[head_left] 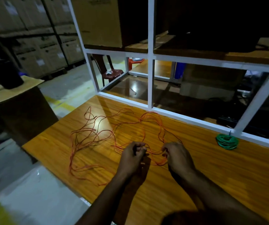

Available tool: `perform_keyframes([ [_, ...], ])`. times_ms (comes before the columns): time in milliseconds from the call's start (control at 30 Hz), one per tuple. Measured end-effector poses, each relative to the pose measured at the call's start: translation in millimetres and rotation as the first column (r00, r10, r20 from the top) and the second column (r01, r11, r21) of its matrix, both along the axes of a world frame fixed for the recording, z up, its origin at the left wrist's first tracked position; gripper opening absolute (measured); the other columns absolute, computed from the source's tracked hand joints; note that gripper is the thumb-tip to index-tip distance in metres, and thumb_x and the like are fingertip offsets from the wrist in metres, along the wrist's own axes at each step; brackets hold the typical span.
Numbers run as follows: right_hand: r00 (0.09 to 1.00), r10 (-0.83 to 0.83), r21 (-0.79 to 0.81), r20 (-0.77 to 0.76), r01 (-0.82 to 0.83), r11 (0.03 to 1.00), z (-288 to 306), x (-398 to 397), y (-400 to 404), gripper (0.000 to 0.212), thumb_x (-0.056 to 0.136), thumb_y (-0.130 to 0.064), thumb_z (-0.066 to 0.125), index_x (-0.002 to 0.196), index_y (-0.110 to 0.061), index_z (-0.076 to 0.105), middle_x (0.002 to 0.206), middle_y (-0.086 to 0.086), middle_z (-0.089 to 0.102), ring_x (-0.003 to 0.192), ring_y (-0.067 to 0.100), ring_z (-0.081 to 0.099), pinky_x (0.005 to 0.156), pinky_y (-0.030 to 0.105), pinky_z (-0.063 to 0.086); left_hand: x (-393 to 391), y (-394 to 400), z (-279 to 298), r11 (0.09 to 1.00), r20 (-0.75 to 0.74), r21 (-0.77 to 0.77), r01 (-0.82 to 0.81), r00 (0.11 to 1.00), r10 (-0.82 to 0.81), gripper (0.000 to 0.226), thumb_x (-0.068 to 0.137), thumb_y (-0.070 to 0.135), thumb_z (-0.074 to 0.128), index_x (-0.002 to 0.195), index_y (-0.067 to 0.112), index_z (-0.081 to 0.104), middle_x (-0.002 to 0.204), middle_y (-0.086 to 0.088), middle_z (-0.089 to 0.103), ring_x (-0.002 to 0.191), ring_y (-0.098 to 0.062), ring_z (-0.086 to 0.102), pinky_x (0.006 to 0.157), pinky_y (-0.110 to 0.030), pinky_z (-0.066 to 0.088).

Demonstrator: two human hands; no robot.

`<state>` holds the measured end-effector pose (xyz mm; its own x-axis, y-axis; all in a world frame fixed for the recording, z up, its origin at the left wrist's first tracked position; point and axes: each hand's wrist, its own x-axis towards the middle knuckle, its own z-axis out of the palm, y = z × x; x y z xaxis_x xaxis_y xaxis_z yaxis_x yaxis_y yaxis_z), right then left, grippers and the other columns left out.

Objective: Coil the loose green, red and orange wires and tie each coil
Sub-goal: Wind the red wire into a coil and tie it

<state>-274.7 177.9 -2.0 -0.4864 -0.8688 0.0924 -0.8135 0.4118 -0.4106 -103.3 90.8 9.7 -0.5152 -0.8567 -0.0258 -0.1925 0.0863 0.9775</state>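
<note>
While the wooden table (195,168) is spreading wide under both arms, the white frame (150,62) is standing well beyond the fingertips, out of the working area. Sprawling out to the left of the fingers, the loose red and orange wires (88,140) are lying tangled in long loops, probably laid flat so strands can be drawn out one at a time; which strand is red and which orange is hard to tell. Far off to the right of the fingers, the green coil (227,141) is sitting wound up against the frame, parked clear of the tangle. Now the left hand (133,155) is curling closed, pinching a strand, and the right hand (176,154) is pinching the same loop just beside it, fingers narrow, apparently shaping a first turn.
</note>
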Motion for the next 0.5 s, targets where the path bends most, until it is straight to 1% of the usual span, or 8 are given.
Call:
perform_keyframes([
  [67, 1.000, 0.011, 0.042, 0.009, -0.011, 0.999, 6.7, 2.7, -4.2, 0.019, 0.094, -0.011, 0.059, 0.098, -0.028, 0.067, 0.093, -0.007, 0.067, 0.083, 0.010, 0.062, 0.070, 0.032, 0.057, 3.0, -10.7, -4.4, 0.998, 0.042, -0.029, 0.056, 0.998, -0.055, 0.020, 0.099, 0.015, 0.063, 0.116, 0.006, 0.064, 0.099, -0.010, 0.069, 0.079, 0.004, 0.068, 0.068, -0.017, 0.054],
  [133, 1.000, 0.006, 0.069, 0.023, -0.007, 0.998, 9.5, 7.3, -6.4, 0.020, 0.095, -0.010, 0.057, 0.096, -0.029, 0.063, 0.094, -0.007, 0.065, 0.087, 0.014, 0.062, 0.073, 0.037, 0.057, 3.2, -22.0, -10.7, 0.993, 0.064, -0.041, 0.112, 0.992, -0.109, 0.023, 0.096, 0.018, 0.066, 0.117, 0.010, 0.063, 0.103, -0.007, 0.071, 0.091, -0.006, 0.070, 0.081, -0.031, 0.060],
  [167, 1.000, -0.006, 0.065, 0.020, 0.005, 0.998, 8.2, 10.3, -7.4, 0.023, 0.094, -0.009, 0.058, 0.102, -0.030, 0.062, 0.101, -0.007, 0.065, 0.094, 0.014, 0.062, 0.076, 0.035, 0.057, 2.2, -27.4, -13.4, 0.988, 0.091, -0.071, 0.134, 0.988, -0.127, 0.027, 0.094, 0.021, 0.069, 0.119, 0.013, 0.063, 0.108, -0.004, 0.070, 0.095, -0.006, 0.069, 0.087, -0.036, 0.059],
  [267, 0.998, -0.055, 0.079, 0.027, 0.053, 0.995, 1.8, 23.4, -9.9, 0.047, 0.093, -0.004, 0.061, 0.134, -0.026, 0.053, 0.127, -0.005, 0.060, 0.112, 0.017, 0.060, 0.084, 0.029, 0.053, -0.6, -41.7, -19.9, 0.955, 0.228, -0.218, 0.202, 0.962, -0.152, 0.041, 0.090, 0.019, 0.074, 0.128, 0.017, 0.059, 0.123, 0.001, 0.062, 0.102, 0.003, 0.061, 0.094, -0.031, 0.056],
  [300, 0.998, -0.067, 0.103, 0.017, 0.065, 0.993, 0.4, 26.2, -11.4, 0.046, 0.093, -0.005, 0.060, 0.134, -0.025, 0.054, 0.128, -0.003, 0.062, 0.111, 0.018, 0.061, 0.083, 0.029, 0.054, -1.5, -46.1, -20.2, 0.948, 0.244, -0.233, 0.217, 0.957, -0.159, 0.045, 0.090, 0.019, 0.075, 0.131, 0.019, 0.057, 0.126, 0.000, 0.060, 0.104, 0.001, 0.062, 0.093, -0.031, 0.056],
  [367, 0.995, -0.101, 0.110, 0.023, 0.098, 0.989, 0.9, 28.9, -16.2, 0.030, 0.097, -0.009, 0.056, 0.121, -0.024, 0.063, 0.118, 0.000, 0.068, 0.099, 0.016, 0.063, 0.079, 0.031, 0.055, -0.7, -57.3, -22.0, 0.927, 0.288, -0.293, 0.233, 0.946, -0.147, 0.054, 0.088, 0.021, 0.076, 0.137, 0.024, 0.052, 0.132, 0.000, 0.057, 0.108, -0.002, 0.064, 0.089, -0.034, 0.058],
  [433, 0.980, -0.163, 0.021, 0.118, 0.161, 0.987, 4.4, 30.1, -20.4, 0.022, 0.099, -0.014, 0.055, 0.114, -0.023, 0.068, 0.116, -0.001, 0.070, 0.098, 0.012, 0.063, 0.078, 0.028, 0.053, 2.1, -70.6, -24.7, 0.868, 0.419, -0.394, 0.302, 0.899, -0.122, 0.065, 0.086, 0.026, 0.077, 0.143, 0.027, 0.045, 0.138, 0.002, 0.055, 0.116, -0.009, 0.063, 0.090, -0.037, 0.057],
  [500, 0.950, -0.200, -0.129, 0.240, 0.235, 0.963, 12.5, 31.7, -23.5, 0.021, 0.100, -0.014, 0.056, 0.113, -0.025, 0.068, 0.117, -0.004, 0.068, 0.100, 0.011, 0.064, 0.081, 0.031, 0.056, 5.2, -84.2, -26.4, 0.795, 0.580, -0.448, 0.408, 0.810, -0.089, 0.071, 0.085, 0.031, 0.076, 0.146, 0.024, 0.042, 0.137, -0.001, 0.058, 0.122, -0.018, 0.059, 0.093, -0.037, 0.053],
])
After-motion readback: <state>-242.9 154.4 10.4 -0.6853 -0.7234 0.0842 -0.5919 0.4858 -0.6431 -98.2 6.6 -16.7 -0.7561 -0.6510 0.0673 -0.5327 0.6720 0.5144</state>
